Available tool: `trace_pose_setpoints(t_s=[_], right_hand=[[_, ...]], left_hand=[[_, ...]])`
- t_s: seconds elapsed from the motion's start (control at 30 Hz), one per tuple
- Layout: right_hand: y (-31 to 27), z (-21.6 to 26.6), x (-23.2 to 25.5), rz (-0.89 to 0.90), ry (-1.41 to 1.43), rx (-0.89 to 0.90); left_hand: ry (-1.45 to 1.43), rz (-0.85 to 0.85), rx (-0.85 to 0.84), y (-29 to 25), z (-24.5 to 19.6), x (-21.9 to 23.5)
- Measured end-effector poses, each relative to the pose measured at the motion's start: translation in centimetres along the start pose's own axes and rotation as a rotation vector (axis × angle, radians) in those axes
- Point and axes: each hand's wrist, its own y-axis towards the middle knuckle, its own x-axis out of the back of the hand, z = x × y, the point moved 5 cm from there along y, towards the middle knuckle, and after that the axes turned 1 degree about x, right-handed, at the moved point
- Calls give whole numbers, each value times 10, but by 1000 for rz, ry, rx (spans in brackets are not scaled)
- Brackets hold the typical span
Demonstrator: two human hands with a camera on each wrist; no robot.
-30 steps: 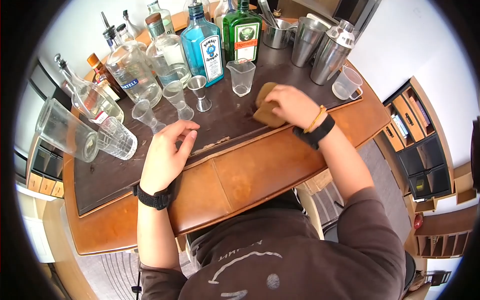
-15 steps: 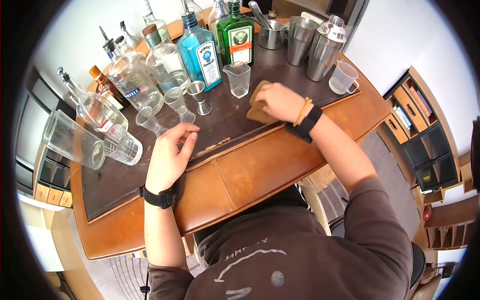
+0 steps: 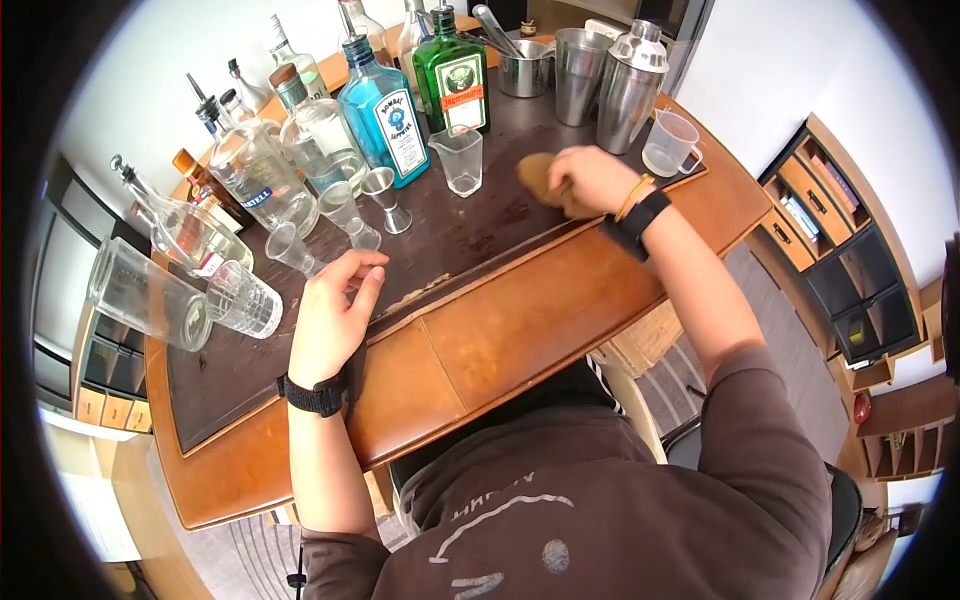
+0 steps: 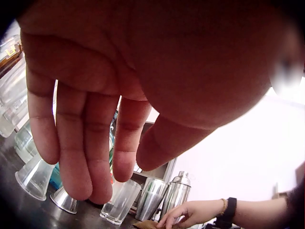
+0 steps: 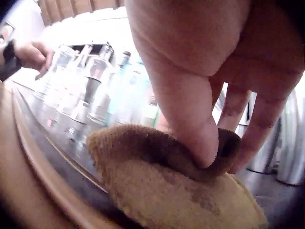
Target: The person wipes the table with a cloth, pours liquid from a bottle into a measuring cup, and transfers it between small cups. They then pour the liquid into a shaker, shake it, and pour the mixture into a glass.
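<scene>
The right hand [image 3: 595, 182] pinches a folded brown cloth [image 3: 541, 178] against the dark table top, right of a clear spouted glass [image 3: 461, 163]. In the right wrist view the thumb presses into a fold of the cloth [image 5: 171, 191], which has darker damp-looking patches. The left hand [image 3: 332, 312] rests at the table's near edge, fingers loosely bent and holding nothing, close to two clear hourglass-shaped jiggers [image 3: 349, 218]. Its fingers hang relaxed in the left wrist view, with a steel jigger [image 4: 64, 200] beyond them.
Behind stand several bottles, among them a blue one [image 3: 385, 115] and a green one [image 3: 452, 75]. Steel shakers [image 3: 631, 88] and a clear measuring cup [image 3: 669, 145] are at the right. A large glass [image 3: 150, 296] and a cut-glass tumbler [image 3: 244, 302] lie at the left.
The right hand with the cloth first shifted left, then moved back right and slightly away from the body. The left hand has stayed nearly still. The head view has shifted a little.
</scene>
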Motion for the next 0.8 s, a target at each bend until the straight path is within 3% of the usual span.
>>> trace_pose_setpoints(t_s=[0.03, 0.1, 0.17, 0.27, 0.43, 0.5, 0.57, 0.63, 0.8], right_hand=[[-3, -36, -7, -61, -98, -39], [-8, -55, -4, -19, -188, -282], [-5, -4, 7, -17, -219, -214], [8, 57, -22, 5, -213, -18], [11, 182, -55, -174, 249, 438], [8, 201, -57, -64, 515, 493], [6, 189, -55, 120, 574, 415], [1, 161, -41, 156, 552, 353], [-45, 29, 1, -47, 57, -117]], left_hand=[[-7, 0, -4, 0, 0, 0], [-14, 0, -13, 1, 0, 0], [0, 2, 7, 1, 1, 0], [6, 5, -5, 1, -1, 0], [16, -38, -21, 1, -2, 6], [10, -71, -33, 1, -3, 9], [14, -87, -24, 1, -3, 12], [14, -95, -27, 0, -1, 13], [8, -102, -28, -1, -4, 16]])
